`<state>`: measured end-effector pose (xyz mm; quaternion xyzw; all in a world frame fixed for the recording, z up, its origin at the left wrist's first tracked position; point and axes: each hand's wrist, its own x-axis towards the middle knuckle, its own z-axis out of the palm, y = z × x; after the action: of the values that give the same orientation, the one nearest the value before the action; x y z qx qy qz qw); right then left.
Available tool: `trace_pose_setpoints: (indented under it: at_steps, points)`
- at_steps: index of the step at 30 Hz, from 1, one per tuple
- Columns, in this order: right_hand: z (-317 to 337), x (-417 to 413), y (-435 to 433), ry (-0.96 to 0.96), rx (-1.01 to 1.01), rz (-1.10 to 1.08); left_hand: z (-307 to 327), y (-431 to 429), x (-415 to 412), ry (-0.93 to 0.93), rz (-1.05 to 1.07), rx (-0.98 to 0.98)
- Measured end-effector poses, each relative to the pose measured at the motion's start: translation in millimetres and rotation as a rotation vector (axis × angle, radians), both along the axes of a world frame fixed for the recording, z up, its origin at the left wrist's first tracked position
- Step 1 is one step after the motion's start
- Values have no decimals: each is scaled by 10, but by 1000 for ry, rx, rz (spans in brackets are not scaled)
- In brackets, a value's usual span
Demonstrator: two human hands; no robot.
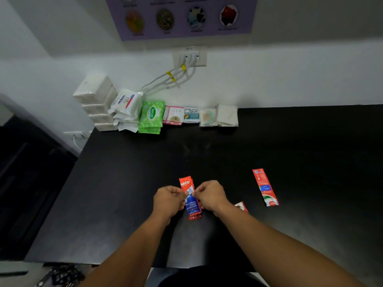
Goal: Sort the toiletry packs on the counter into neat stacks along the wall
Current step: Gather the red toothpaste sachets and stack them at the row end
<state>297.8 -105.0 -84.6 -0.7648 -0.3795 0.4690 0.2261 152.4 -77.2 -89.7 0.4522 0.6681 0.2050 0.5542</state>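
**While both hands pinch one sachet: counter, stacks, wall**

As seen from above, both bare forearms reach in from the near edge and meet over the middle of the black counter. Left hand and right hand have their fingers curled, each pinching a side edge of a red-and-blue toothpaste sachet. The sachet stands lengthwise between them, red end away from the person. A second edge shows behind its top, possibly another sachet underneath. Cannot tell whether its near end touches the counter.

Just right of the right wrist, a small red sachet corner pokes out, mostly hidden. Farther right, well apart, a long red sachet lies flat.

Counter top is glossy and dark, with faint reflections. Mid-counter is bare dark surface.

At the far edge, against the white wall, a row runs left to right:
- white wrapped blocks, stacked high
- white Dove packs, leaning, untidy
- green Sanicare wipes
- pink sachets
- Cream Silk sachets
- pale clear packets
- white square packs

Neighbouring piles touch or nearly touch.

Above, a wall socket takes white cables with yellow tags, which drop behind the Dove packs. Higher up hangs a purple poster with round pictures, its text blurred. A low socket sits left of the counter.
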Motion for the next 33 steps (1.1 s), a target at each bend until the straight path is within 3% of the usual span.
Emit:
trace_pose_setpoints:
  at_steps: [5, 10, 20, 33]
  points:
    - [-21, 17, 32, -86, 0, 29, 8, 4, -2, 35, -15, 63]
    - [-20, -8, 45, -159, 131, 13, 35, 4, -17, 98, 8, 169]
    - [-45, -101, 133, -176, 1, 123, 43, -15, 63, 99, -108, 149]
    - [-21, -108, 165, -248, -29, 217, 12, -19, 76, 337, -232, 253]
